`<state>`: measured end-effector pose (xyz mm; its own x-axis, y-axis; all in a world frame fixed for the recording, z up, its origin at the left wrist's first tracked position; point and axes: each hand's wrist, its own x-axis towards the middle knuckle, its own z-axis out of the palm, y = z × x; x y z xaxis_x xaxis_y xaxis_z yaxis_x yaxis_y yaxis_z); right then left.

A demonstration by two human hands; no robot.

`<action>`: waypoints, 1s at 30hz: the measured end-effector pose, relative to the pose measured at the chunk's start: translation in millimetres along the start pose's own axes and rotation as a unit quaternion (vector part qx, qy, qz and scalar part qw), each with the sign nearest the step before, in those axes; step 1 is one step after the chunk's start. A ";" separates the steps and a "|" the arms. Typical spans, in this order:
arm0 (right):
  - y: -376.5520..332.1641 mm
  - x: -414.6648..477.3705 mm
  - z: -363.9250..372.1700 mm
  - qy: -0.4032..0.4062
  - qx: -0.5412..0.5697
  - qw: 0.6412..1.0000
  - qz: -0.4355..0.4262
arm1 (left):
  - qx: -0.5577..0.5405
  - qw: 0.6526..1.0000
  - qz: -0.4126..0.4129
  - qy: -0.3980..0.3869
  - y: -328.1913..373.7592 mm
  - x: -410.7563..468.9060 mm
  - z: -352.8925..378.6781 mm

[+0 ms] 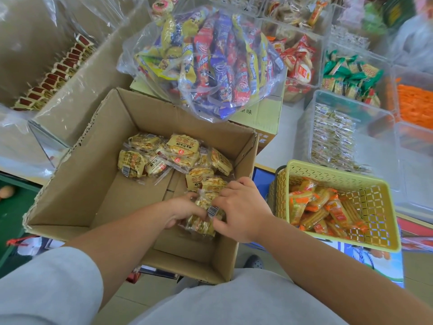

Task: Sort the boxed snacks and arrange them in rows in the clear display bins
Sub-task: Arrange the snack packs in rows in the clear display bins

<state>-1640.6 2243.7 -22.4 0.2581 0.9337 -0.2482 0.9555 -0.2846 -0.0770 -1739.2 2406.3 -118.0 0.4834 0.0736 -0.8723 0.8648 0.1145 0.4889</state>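
Note:
An open cardboard box [77,184] stands in front of me with several yellow wrapped snack packs [164,153] loose on its bottom. Both hands are down inside it at the near right. My left hand [180,211] and my right hand [241,207] grip a small stack of the same yellow packs [206,219] from either side. Clear display bins [351,109] stand on the table to the right, one holding rows of small pale packets [332,134].
A yellow plastic basket [379,200] with orange snack packs sits right of the box. A clear bag of colourful wrapped snacks [210,57] lies on another carton behind it. At left is a plastic-lined carton with a row of red-and-gold packs [54,73]. Further bins hold red, green and orange packs.

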 end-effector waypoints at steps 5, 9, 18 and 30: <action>0.9 -0.1 2.6 0.010 -0.002 1.000 -0.002 | -0.032 0.999 -0.008 -0.026 3.0 -5.2 1.1; 1.2 0.2 4.0 0.016 0.000 1.000 -0.001 | -0.030 0.999 0.009 -0.023 6.3 -10.3 4.3; 1.8 0.3 4.3 0.014 0.003 1.000 -0.002 | -0.055 0.998 0.003 -0.037 10.9 -19.7 -0.1; 4.4 -4.6 8.2 0.053 0.051 0.997 0.000 | -0.100 0.995 0.025 -0.001 4.3 -66.6 -59.2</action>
<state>-1638.7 2236.4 -29.5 0.2763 0.9501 -0.1450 0.9378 -0.2995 -0.1754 -1775.8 2460.6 -57.3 0.5256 0.0831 -0.8467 0.7954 0.3053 0.5237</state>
